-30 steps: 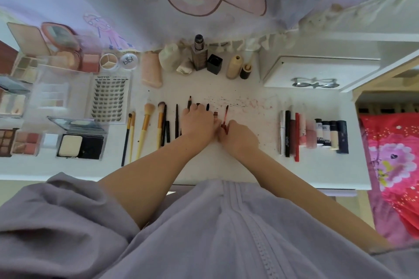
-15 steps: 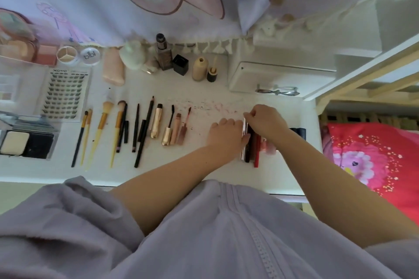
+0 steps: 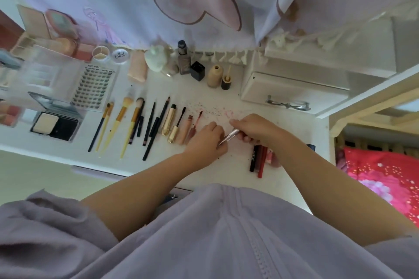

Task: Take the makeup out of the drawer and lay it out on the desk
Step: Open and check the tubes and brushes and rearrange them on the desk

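While both hands met over the white desk [image 3: 283,179], they shared one thin silver tube [image 3: 229,137]: the right hand [image 3: 254,128] pinched its upper end with curled fingers, and the left hand [image 3: 207,139] closed round its lower end. The tube slanted, its high end toward the right hand. Both forearms reached forward from lilac sleeves and converged at the wrists, knuckles up.

Just left of the left hand lay a gold tube [image 3: 169,121], a mascara wand [image 3: 178,127] and two pinkish lip tubes [image 3: 189,130]. Farther left were four brushes [image 3: 120,120] with pale wooden handles and several black pencils [image 3: 156,128]; their exact count was unclear. Under the right forearm lay a black tube [image 3: 253,158], a red one [image 3: 261,161] and others partly hidden. At the back of the desk stood bottles [image 3: 183,59]. Palettes [image 3: 54,123] filled the far left, blurred.
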{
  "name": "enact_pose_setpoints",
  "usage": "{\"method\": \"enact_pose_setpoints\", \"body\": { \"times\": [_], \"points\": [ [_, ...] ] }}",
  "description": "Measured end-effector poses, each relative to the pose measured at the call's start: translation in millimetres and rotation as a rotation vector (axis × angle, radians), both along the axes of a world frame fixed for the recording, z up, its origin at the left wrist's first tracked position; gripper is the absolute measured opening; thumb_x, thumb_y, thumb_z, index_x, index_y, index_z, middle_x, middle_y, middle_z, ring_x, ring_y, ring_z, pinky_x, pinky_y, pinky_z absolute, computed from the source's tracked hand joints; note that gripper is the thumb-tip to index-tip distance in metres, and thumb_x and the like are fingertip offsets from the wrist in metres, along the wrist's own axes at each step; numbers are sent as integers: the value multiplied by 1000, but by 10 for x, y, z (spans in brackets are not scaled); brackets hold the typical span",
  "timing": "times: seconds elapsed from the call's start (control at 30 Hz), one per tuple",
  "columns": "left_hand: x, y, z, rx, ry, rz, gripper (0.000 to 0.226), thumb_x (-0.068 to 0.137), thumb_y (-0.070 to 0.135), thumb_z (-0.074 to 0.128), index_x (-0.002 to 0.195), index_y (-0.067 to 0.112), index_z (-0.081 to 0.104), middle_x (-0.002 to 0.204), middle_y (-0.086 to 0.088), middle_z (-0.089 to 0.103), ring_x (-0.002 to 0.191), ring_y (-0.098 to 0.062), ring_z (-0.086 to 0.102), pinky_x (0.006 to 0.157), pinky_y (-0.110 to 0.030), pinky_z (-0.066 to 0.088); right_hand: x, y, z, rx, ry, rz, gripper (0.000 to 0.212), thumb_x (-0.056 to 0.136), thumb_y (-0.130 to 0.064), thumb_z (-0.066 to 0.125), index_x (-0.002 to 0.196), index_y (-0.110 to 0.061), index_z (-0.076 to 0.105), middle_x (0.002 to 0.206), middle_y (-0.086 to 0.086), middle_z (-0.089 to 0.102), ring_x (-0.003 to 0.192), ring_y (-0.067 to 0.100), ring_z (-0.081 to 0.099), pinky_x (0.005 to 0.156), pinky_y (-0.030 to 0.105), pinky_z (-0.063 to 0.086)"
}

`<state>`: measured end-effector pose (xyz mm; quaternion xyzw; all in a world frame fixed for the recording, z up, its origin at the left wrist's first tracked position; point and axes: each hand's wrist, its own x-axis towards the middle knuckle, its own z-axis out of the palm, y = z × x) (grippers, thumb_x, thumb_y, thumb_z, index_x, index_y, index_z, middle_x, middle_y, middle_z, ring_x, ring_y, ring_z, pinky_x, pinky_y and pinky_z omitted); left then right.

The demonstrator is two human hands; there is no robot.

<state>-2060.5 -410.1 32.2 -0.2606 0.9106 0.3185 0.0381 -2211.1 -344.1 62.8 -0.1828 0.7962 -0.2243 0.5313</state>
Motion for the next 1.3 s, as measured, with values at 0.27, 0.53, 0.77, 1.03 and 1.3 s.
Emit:
{"method": "enact_pose_setpoints", "body": {
  "times": [0.27, 0.53, 0.77, 1.03, 1.3],
  "points": [
    [202, -546, 443, -53, 51, -118, 25, 99, 37, 35, 106, 19, 52, 65, 11, 44, 54, -3, 41, 47, -23, 27, 191, 18, 497, -390, -114, -42, 24, 99, -24, 46, 98, -6, 60, 61, -3, 49, 48, 6, 37, 43, 16, 32],
    [327, -815, 644, -70, 77, -195, 22, 97, 40, 36, 104, 26, 52, 65, 10, 51, 54, -4, 47, 49, -21, 33, 329, 28, 789, -309, 102, 56, 43, 98, -45, 39, 92, -12, 65, 59, -6, 52, 52, 8, 43, 49, 18, 36],
    [382, -878, 673, -97, 101, -226, 23, 97, 40, 36, 105, 25, 52, 62, 14, 47, 53, -1, 44, 49, -20, 27, 385, 39, 809, -303, 61, 21, 36, 96, -45, 45, 92, -16, 65, 65, -6, 59, 59, 7, 50, 55, 19, 41],
    [387, -893, 698, -121, 98, -248, 18, 97, 39, 39, 101, 27, 52, 62, 14, 48, 54, -3, 44, 49, -21, 27, 386, 55, 780, -313, 25, -34, 32, 96, -44, 47, 90, -17, 64, 64, -7, 60, 54, 6, 47, 48, 17, 37],
    [354, -842, 735, -126, 78, -246, 18, 96, 43, 41, 93, 29, 52, 65, 9, 52, 56, -5, 45, 50, -21, 30, 377, 87, 777, -265, 24, -15, 41, 97, -46, 43, 87, -13, 65, 57, -6, 54, 49, 7, 42, 46, 17, 32]
  ]
}}
